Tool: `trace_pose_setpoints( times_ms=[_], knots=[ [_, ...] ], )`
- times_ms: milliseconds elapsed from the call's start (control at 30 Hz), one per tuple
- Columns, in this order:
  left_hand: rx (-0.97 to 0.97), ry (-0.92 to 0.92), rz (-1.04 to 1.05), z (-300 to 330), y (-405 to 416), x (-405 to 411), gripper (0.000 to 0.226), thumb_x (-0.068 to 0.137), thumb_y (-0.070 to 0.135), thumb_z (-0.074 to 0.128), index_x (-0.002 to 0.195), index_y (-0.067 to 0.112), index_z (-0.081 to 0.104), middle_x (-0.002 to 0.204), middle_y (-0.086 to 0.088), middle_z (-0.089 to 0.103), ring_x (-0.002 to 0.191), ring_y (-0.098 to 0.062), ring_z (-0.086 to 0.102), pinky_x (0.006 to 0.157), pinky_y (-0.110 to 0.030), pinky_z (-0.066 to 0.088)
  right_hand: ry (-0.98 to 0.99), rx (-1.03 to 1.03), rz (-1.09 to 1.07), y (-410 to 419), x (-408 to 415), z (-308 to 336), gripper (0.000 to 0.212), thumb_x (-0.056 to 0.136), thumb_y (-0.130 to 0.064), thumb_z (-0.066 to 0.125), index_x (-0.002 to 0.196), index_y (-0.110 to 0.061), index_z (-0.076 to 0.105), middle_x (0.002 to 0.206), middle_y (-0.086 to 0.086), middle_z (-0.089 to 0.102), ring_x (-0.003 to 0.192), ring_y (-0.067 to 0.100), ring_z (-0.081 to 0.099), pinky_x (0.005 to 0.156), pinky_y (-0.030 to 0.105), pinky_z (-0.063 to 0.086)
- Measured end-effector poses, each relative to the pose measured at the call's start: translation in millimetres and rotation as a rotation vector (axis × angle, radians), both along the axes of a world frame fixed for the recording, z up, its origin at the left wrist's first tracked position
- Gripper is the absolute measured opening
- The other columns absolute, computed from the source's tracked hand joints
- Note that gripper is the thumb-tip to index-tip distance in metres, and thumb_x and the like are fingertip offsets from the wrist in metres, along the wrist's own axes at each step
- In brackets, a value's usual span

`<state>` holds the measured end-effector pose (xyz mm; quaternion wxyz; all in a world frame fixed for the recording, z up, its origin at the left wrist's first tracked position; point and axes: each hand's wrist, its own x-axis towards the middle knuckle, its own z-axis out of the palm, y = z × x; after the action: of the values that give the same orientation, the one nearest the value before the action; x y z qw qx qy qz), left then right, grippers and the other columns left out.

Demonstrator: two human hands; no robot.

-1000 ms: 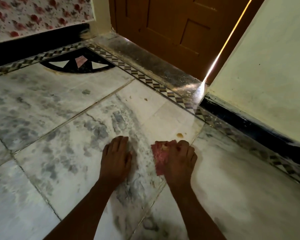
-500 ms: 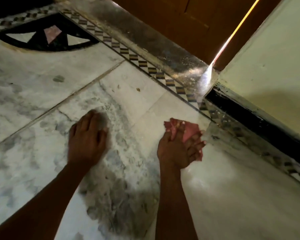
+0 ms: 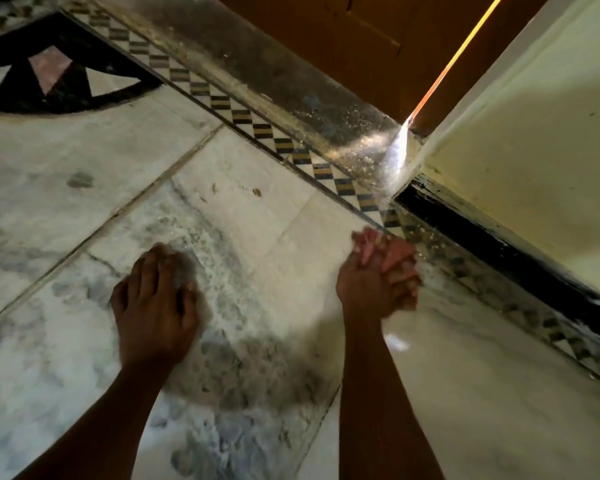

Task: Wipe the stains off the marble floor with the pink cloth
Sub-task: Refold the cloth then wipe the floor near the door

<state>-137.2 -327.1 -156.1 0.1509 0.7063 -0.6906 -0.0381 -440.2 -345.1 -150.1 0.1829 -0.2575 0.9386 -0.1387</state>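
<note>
My right hand grips the pink cloth and presses it on the white marble floor, close to the checkered border strip. Only a crumpled part of the cloth shows beyond my fingers; the hand is blurred. My left hand lies flat on the floor with its fingers straight, palm down, to the left of the cloth. Small brown specks lie on the tile further out, toward the border. Grey streaks run through the marble around both hands.
A checkered border strip runs diagonally past the hands. Beyond it lie a dusty grey threshold and a brown wooden door. A pale wall with a black skirting stands at the right. A black inlay pattern is at top left.
My right hand has slid the pink cloth forward and to the right, from the middle of the tile up to the checkered border. My left hand has stayed flat on the floor.
</note>
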Motion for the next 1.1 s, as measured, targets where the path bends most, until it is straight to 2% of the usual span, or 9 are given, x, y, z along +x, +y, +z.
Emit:
trace_pose_setpoints(
  times_ms=[167, 233, 300, 367, 467, 600, 733, 933, 1100],
  knots=[
    [0.005, 0.015, -0.005, 5.5, 0.6, -2.3, 0.066, 0.095, 0.038, 0.046, 0.153, 0.008, 0.050, 0.162, -0.019, 0.047, 0.145, -0.041, 0.048, 0.112, -0.057, 0.035, 0.159, -0.050, 0.636, -0.1, 53.4, -6.3, 0.064, 0.106, -0.065, 0.028, 0.167, -0.050, 0.018, 0.180, 0.010, 0.001, 0.165, 0.042, -0.004, 0.131, 0.063, -0.001],
    [0.026, 0.014, 0.008, 4.9, 3.7, -3.6, 0.066, 0.095, 0.039, 0.045, 0.153, 0.008, 0.051, 0.162, -0.019, 0.048, 0.145, -0.041, 0.049, 0.113, -0.058, 0.035, 0.126, -0.027, 0.763, 61.1, 50.2, -0.7, 0.064, 0.101, -0.074, 0.021, 0.163, -0.062, 0.007, 0.179, 0.001, -0.004, 0.164, 0.034, -0.010, 0.132, 0.057, -0.004],
    [0.032, 0.017, 0.005, 4.5, 4.3, -3.1, 0.065, 0.095, 0.040, 0.044, 0.153, 0.010, 0.052, 0.162, -0.018, 0.048, 0.145, -0.041, 0.049, 0.113, -0.058, 0.036, 0.072, 0.091, 0.599, 99.0, 22.8, 1.2, 0.073, 0.093, -0.081, 0.007, 0.162, -0.061, -0.004, 0.179, 0.001, -0.011, 0.165, 0.034, -0.012, 0.133, 0.055, -0.003],
    [0.033, 0.023, 0.000, 1.1, 0.9, -0.3, 0.065, 0.095, 0.040, 0.046, 0.152, 0.011, 0.053, 0.162, -0.017, 0.048, 0.144, -0.041, 0.050, 0.113, -0.058, 0.036, 0.115, 0.100, 0.289, 89.8, -3.4, -6.8, 0.083, 0.092, -0.079, 0.004, 0.169, -0.048, 0.005, 0.180, 0.014, -0.001, 0.166, 0.043, 0.000, 0.132, 0.061, 0.005],
    [0.019, 0.024, 0.019, 0.0, 0.9, -0.9, 0.065, 0.094, 0.041, 0.047, 0.152, 0.013, 0.055, 0.162, -0.015, 0.050, 0.144, -0.037, 0.050, 0.113, -0.056, 0.036, 0.085, 0.012, -0.027, 16.2, -10.8, -13.3, 0.076, 0.104, -0.070, 0.030, 0.166, -0.041, -0.004, 0.178, 0.025, -0.001, 0.163, 0.052, 0.001, 0.129, 0.069, 0.002],
    [-0.011, 0.047, 0.042, 0.7, -0.1, -2.4, 0.064, 0.095, 0.044, 0.043, 0.151, 0.017, 0.057, 0.161, -0.010, 0.052, 0.145, -0.032, 0.052, 0.111, -0.054, 0.038, 0.169, -0.043, 0.356, -41.6, 28.9, -19.9, 0.069, 0.103, -0.063, 0.030, 0.168, -0.040, 0.029, 0.177, 0.022, 0.016, 0.161, 0.052, 0.015, 0.129, 0.071, 0.005],
    [0.019, 0.008, 0.015, -1.2, 3.8, -1.3, 0.065, 0.095, 0.042, 0.043, 0.152, 0.014, 0.056, 0.160, -0.014, 0.053, 0.145, -0.033, 0.048, 0.111, -0.055, 0.037, 0.238, -0.120, 0.939, 22.1, 17.2, -18.6, 0.063, 0.102, -0.074, 0.029, 0.163, -0.062, 0.016, 0.180, 0.003, 0.010, 0.166, 0.037, 0.005, 0.129, 0.054, 0.006],
    [0.058, -0.018, 0.004, -1.9, 2.1, -1.8, 0.062, 0.095, 0.040, 0.047, 0.151, 0.013, 0.055, 0.160, -0.016, 0.050, 0.140, -0.037, 0.050, 0.109, -0.055, 0.036, 0.153, 0.008, 0.242, -5.0, 12.9, -17.3, 0.070, 0.100, -0.071, 0.022, 0.167, -0.052, 0.017, 0.180, 0.017, 0.004, 0.164, 0.049, 0.003, 0.130, 0.068, 0.004],
    [0.038, 0.021, 0.013, -0.3, 2.5, -3.5, 0.064, 0.095, 0.041, 0.045, 0.153, 0.014, 0.053, 0.162, -0.016, 0.048, 0.143, -0.038, 0.049, 0.110, -0.057, 0.036, 0.090, 0.013, 0.572, -78.1, 59.1, -6.9, 0.068, 0.107, -0.065, 0.029, 0.169, -0.049, 0.005, 0.180, 0.012, -0.015, 0.163, 0.042, -0.019, 0.130, 0.064, -0.013]
  ],
)
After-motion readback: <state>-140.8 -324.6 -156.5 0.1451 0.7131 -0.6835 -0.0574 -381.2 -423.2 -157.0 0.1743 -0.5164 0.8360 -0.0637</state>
